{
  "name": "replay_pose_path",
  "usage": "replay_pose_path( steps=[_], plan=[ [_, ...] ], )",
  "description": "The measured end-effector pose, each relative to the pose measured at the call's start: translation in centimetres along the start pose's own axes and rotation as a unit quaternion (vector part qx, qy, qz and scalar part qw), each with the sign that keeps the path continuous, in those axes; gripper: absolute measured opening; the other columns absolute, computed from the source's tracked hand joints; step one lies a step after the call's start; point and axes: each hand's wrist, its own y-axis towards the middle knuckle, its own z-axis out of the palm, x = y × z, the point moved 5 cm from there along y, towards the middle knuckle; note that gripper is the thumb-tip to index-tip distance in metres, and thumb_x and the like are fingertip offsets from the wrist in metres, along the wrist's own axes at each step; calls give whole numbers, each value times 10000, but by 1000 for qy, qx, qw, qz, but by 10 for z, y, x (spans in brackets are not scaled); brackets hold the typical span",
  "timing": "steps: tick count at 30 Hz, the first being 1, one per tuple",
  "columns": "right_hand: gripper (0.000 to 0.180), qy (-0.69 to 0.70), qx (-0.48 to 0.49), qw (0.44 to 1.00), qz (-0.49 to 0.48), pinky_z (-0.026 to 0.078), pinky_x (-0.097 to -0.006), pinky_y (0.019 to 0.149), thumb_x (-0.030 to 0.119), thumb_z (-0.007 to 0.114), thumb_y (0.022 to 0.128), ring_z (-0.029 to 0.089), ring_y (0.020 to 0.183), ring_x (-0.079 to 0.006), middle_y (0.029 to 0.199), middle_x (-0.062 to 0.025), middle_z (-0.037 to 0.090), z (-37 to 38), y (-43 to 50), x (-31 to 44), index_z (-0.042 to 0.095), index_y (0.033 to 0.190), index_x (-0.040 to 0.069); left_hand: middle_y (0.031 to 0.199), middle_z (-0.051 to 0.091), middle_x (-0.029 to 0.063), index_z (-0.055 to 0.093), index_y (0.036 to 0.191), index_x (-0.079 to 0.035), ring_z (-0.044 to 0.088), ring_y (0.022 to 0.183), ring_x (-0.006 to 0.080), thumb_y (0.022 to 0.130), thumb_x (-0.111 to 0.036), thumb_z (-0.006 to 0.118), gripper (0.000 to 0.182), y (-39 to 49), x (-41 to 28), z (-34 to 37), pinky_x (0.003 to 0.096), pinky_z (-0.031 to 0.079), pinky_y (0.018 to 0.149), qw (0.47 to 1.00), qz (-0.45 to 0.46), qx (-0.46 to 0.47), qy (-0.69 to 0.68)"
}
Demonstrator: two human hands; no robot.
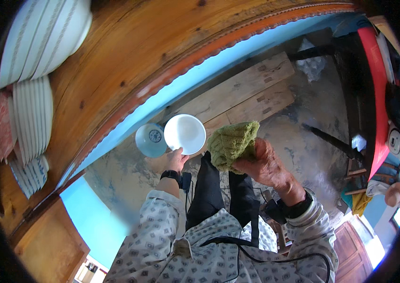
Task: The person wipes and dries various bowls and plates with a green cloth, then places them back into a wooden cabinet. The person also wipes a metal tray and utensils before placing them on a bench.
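In the head view, my left hand (176, 160) grips the near rim of a white bowl (185, 132), whose pale inside faces the camera. Just left of it is a light blue bowl (151, 140) with a dark round pattern at its bottom; whether the two bowls touch, I cannot tell. My right hand (264, 164) is closed around a bunched green ribbed cloth (233, 143), held to the right of the white bowl and apart from it. The fingers behind the cloth are partly hidden.
A wooden shelf (122, 67) at the upper left carries stacks of striped bowls (33, 116). Wooden planks (242, 95) lie low beyond my hands. A dark-framed table with a red top (373, 70) stands at the right, near a dark stick (330, 139).
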Motion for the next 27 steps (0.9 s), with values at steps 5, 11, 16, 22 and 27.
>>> replay_pose_path(
  steps=[5,11,16,22,27],
  plan=[
    [276,-15,-36,999,-4,543,-295,745,90,677,901,657,870,-128,980,-76,719,-14,2,-16,662,1163,5,1336,543,191,435,1382,17,579,1196,373,956,-10,600,458,29,10,1,542,523,978,998,-17,-15,-60],
    [279,-29,-71,997,25,515,-296,719,98,695,863,614,813,-109,939,-38,700,-33,8,-44,660,1121,-4,1356,521,201,404,1412,9,574,1203,390,886,62,620,571,37,12,-2,558,540,972,997,8,41,-66],
    [282,24,-130,989,62,530,-317,768,80,689,847,640,877,-127,969,-35,701,-50,14,-78,648,1105,-24,1315,553,169,408,1418,-38,589,1184,388,858,100,607,610,4,-2,7,554,559,966,997,25,70,-17],
    [387,34,-149,985,78,525,-335,832,127,697,867,631,964,-162,1071,-67,673,-56,11,-92,577,1206,-17,1236,614,208,506,1331,39,677,1060,369,810,6,676,549,-99,-31,41,528,628,829,983,70,164,42],
    [456,-64,-139,988,28,524,-351,833,202,731,857,629,982,-204,1068,-117,670,-35,1,-67,553,1213,-21,995,709,171,651,1123,73,736,797,272,808,-59,679,343,-214,-65,76,384,652,620,967,139,165,133]
  ],
)
